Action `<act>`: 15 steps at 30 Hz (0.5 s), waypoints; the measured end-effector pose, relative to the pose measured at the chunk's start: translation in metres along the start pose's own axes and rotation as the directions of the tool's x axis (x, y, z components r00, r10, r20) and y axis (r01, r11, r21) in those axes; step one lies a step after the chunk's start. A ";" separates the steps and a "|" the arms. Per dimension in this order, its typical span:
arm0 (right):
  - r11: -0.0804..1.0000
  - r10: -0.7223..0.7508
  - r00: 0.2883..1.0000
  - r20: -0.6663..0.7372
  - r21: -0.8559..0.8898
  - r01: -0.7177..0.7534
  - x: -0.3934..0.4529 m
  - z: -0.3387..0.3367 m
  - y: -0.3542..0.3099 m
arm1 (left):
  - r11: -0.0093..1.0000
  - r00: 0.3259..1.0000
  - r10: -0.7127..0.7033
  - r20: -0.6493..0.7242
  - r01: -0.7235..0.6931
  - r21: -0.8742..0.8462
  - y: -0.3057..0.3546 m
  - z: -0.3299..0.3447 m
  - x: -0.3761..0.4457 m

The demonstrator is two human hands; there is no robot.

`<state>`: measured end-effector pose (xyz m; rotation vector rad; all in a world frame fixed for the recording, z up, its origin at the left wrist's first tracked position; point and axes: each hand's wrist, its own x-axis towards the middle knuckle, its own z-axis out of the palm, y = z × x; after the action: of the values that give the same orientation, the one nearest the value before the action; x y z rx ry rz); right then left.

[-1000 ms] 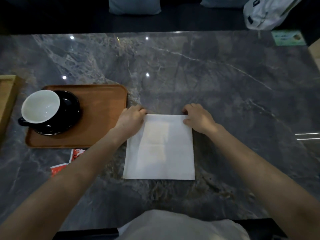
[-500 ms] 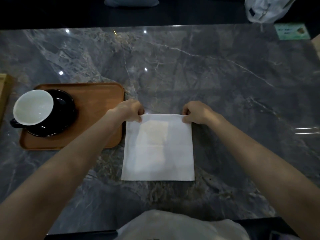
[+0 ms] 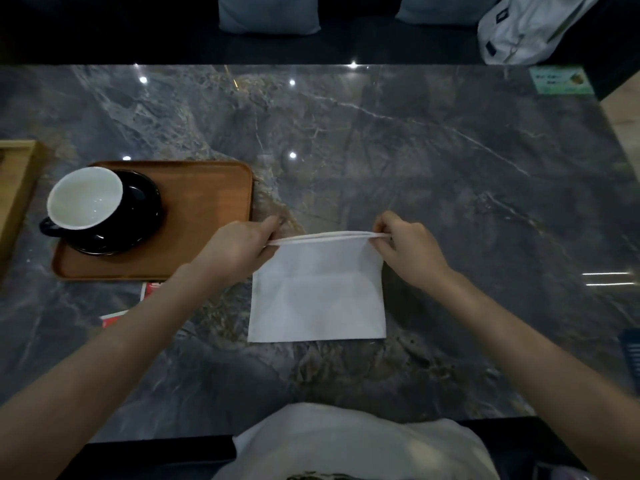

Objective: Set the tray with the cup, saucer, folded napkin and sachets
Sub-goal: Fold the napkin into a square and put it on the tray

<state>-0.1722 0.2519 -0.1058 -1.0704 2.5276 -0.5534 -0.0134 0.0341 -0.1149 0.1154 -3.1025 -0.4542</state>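
While the white-lined cup sits on its black saucer at the left of the wooden tray, we see the left hand and right hand pinching the napkin's raised far corners above the marble tabletop; red sachets lie near the tray.

The red sachets are largely covered by the left forearm, and their print cannot be read. The near rim of the saucer is partly hidden by the cup. A wooden frame is cut off at the left edge.
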 end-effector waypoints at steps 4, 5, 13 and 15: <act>0.997 -0.069 0.996 -0.061 -0.026 0.068 -0.036 0.004 -0.003 | 0.999 0.997 0.017 -0.069 -0.014 0.038 0.011 0.009 -0.031; 0.997 -0.081 0.995 -0.061 -0.024 0.080 -0.045 0.007 -0.003 | 0.998 0.995 0.016 -0.099 -0.010 0.063 0.014 0.012 -0.038; 0.918 -0.250 0.968 -0.016 -0.323 0.232 -0.094 0.050 0.017 | 0.994 0.993 0.090 -0.080 -0.084 0.071 0.034 0.044 -0.081; 0.901 -0.267 0.964 0.017 -0.352 0.256 -0.101 0.062 0.023 | 0.990 0.994 0.088 -0.063 -0.081 0.113 0.037 0.057 -0.089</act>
<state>-0.0918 0.3272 -0.1550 -1.5562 2.5870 -0.1817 0.0721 0.0918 -0.1581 -0.0004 -3.0507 -0.2710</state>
